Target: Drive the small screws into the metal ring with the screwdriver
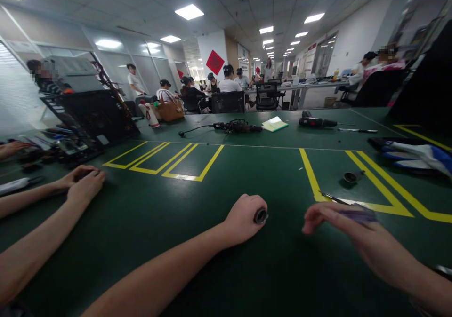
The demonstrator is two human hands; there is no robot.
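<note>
My left hand is closed around a small dark cylindrical part, its hollow round end facing me, low over the green table. To the right, my right hand is slightly blurred, its fingers stretched out and nothing visible in its grasp. Right along its upper edge shows a thin dark pointed tool, beside a blurred purplish-grey shape; their contact with the hand is unclear. Beyond that hand, a grey hollow metal part lies on its side inside a yellow tape outline.
Another person's hands rest on the table at left. Along the back are a cabled black device, a notepad and a black power tool. Blue-white gloves lie at right. A brown bag stands back left.
</note>
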